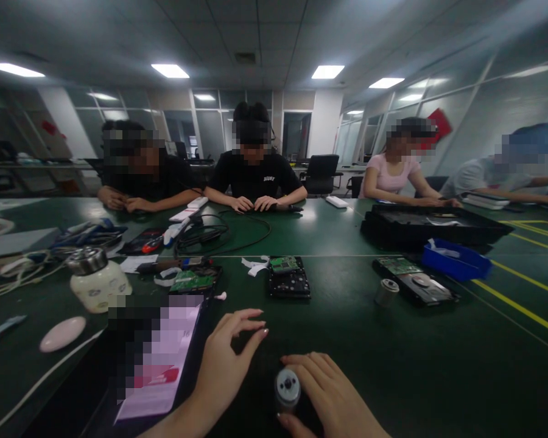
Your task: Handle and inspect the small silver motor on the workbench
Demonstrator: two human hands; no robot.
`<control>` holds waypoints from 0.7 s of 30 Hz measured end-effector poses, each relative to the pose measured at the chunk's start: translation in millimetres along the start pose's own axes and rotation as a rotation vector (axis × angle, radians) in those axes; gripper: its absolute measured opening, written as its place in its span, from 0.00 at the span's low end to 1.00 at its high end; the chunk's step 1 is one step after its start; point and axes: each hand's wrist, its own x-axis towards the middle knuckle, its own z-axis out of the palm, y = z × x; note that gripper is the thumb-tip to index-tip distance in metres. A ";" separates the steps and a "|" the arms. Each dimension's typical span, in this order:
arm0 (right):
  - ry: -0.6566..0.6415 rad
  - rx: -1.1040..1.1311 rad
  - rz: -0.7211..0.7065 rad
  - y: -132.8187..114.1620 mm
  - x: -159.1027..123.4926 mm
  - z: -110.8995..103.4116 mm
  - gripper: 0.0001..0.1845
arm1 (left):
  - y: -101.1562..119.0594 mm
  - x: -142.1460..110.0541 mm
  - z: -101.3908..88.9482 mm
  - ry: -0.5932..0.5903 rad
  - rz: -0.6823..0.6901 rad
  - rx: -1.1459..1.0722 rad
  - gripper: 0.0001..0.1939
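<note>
A small silvery cylindrical motor (pixel 287 389) stands upright near the front of the table, its round end with several dark holes facing up. Around its right side curls my right hand (pixel 331 395), thumb at the front and fingers behind. My left hand (pixel 228 353) is raised to the left of it, thumb and forefinger apart, with nothing visible between them. Beyond my hands lies a hard drive (pixel 290 283) with a green circuit board and a white ribbon. A second silvery motor (pixel 386 293) stands further right, beside another opened hard drive (pixel 418 281).
Left are a tablet-like screen (pixel 164 365), a cream jar (pixel 98 286), a pink oval object (pixel 63 334), cables and another circuit board (pixel 192 281). A blue bin (pixel 456 260) and black tray (pixel 429 225) stand at right. Several people sit across the green table (pixel 347 359).
</note>
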 end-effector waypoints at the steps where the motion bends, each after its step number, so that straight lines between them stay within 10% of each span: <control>1: 0.004 0.008 -0.002 0.1 -0.2 0.0 0.22 | 4.1 -2.6 -0.5 0.028 0.047 -0.039 0.04; 7: 0.037 0.032 -0.071 2.3 -1.0 3.8 0.21 | 21.0 -20.5 -0.7 -0.119 0.312 -0.259 0.08; 21: 0.078 0.038 -0.111 7.2 -0.7 10.0 0.19 | 28.1 -22.6 -4.8 -0.206 0.380 -0.214 0.12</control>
